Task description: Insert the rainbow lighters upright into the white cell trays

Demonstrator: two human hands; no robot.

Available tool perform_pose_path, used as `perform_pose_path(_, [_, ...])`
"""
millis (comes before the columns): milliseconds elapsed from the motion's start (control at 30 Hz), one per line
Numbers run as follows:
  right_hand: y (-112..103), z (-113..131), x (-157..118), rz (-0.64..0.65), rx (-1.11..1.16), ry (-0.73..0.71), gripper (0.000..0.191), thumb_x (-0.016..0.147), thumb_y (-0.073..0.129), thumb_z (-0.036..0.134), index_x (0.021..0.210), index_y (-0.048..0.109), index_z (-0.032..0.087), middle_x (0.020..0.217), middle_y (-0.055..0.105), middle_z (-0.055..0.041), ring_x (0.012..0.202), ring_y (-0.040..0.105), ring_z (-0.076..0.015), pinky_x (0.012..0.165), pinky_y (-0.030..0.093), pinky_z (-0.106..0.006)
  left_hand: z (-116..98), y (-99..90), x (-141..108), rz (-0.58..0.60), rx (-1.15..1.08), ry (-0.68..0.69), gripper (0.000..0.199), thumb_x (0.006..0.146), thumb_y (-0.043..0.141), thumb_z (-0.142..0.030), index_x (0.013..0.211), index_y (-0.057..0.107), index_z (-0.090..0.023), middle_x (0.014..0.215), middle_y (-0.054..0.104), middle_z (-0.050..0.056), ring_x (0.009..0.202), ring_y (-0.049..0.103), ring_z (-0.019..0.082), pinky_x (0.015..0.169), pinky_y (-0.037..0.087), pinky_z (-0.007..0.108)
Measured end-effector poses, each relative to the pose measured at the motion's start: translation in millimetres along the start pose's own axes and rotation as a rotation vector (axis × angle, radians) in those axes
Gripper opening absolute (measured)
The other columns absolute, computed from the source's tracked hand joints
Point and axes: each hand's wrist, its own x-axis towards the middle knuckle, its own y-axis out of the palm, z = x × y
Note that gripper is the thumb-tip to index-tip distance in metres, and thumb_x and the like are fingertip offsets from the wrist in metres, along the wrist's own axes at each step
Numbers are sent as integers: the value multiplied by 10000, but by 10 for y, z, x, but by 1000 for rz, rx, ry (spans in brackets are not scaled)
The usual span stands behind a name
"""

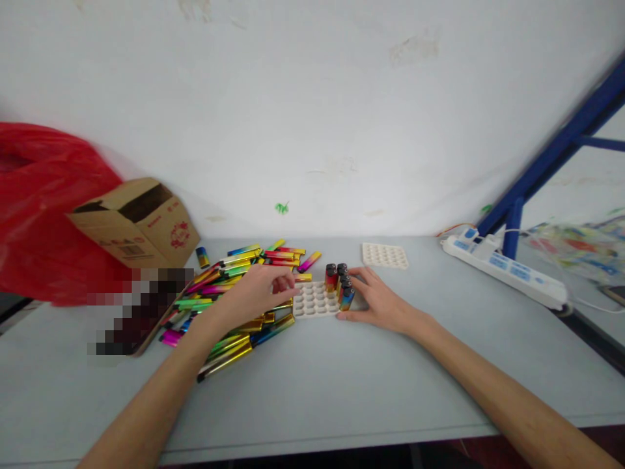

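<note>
A white tray [312,301] with rows of round holes lies on the table between my hands. Several shiny lighters [346,298] with dark tops, red, gold and blue, stand upright at its right end. My right hand [378,303] grips that end, thumb at the near corner and fingers behind the standing lighters. My left hand [266,286] hovers over the tray's left edge, fingers bent and a gap between thumb and forefinger; I see nothing in it. Beneath and beside it spreads a heap of metallic, many-coloured lighters [229,352], lying on their sides and partly hidden by my forearm.
Another white holed tray [384,255] lies near the wall. An open cardboard box [146,228] and a red plastic bag [49,215] stand at left, beside a pixelated dark object [146,312]. A power strip [508,268] and blue metal frame [517,169] are at right.
</note>
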Motion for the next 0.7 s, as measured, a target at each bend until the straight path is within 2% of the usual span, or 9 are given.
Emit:
perform_pose_path(100, [1, 1, 1, 1, 5, 3, 774, 866, 730, 638, 1455, 544, 171, 1405, 547, -186, 1280, 534, -351, 1119, 470, -549, 71, -209, -125, 183, -41, -95, 314, 832, 717, -518, 800, 734, -206, 681, 689, -2, 604, 594, 161, 561, 413, 247])
perform_pose_path(200, [-4, 7, 2, 2, -2, 5, 764, 872, 726, 632, 1446, 549, 160, 1398, 548, -192, 1276, 533, -352, 1122, 466, -556, 86, -269, -215, 254, -17, -90, 297, 784, 756, -525, 776, 749, -229, 698, 672, -5, 633, 581, 167, 555, 375, 243])
perform_pose_path(300, [-12, 13, 2, 3, -1, 3, 766, 869, 731, 628, 1455, 543, 172, 1399, 547, -187, 1279, 534, -353, 1115, 473, -555, 65, -185, -249, 261, 44, -53, 219, 755, 783, -463, 787, 751, -249, 807, 687, 7, 727, 593, 195, 616, 384, 259])
perform_pose_path(467, [-13, 13, 2, 7, 2, 5, 745, 870, 733, 623, 1448, 552, 189, 1409, 544, -180, 1292, 532, -357, 1111, 475, -558, 25, 22, -248, 221, 12, -22, 117, 714, 783, -315, 736, 702, -233, 824, 671, 22, 760, 577, 222, 664, 383, 285])
perform_pose_path(567, [-9, 10, 3, 9, -1, 4, 742, 866, 735, 630, 1429, 564, 178, 1413, 542, -183, 1292, 530, -357, 1115, 470, -554, -25, 19, -255, 231, -4, -1, 103, 715, 760, -270, 754, 675, -229, 828, 665, 16, 756, 574, 213, 660, 388, 277])
perform_pose_path(700, [-6, 8, 3, 10, 1, 2, 747, 864, 739, 629, 1435, 558, 182, 1411, 539, -177, 1294, 526, -353, 1122, 465, -547, -123, -87, -247, 204, -71, 13, 155, 801, 709, -298, 754, 582, -222, 683, 572, -26, 615, 493, 161, 549, 323, 252])
